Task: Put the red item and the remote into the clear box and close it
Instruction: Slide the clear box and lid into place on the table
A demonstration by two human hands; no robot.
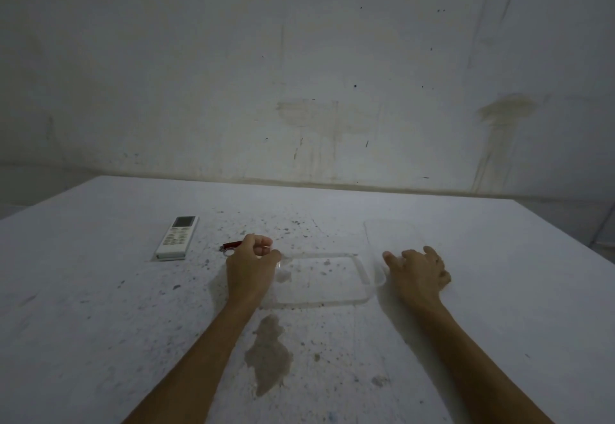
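So the shallow clear plastic rectangular box [321, 279] sits open at dead centre of the speckled white table [100, 307], and its clear flat lid [394, 235] lies just off at about 1 o'clock from it. The left hand [251, 265] is at the box's 9 o'clock edge with fingers curled shut around the small red item with a metal ring [231, 246]; the red end and ring poke out at 10 o'clock of the fist. Can't tell if it's lifted clear of the table. The white rectangular remote with grey buttons [177, 238] lies untouched further out at 9 o'clock, well apart from the box. The right hand [419, 269] rests at the box's 3 o'clock corner, fingers loosely spread, gripping nothing. Looks like step one, red item going in. Next it wants a short carry toward 3 o'clock and a drop inside the rim
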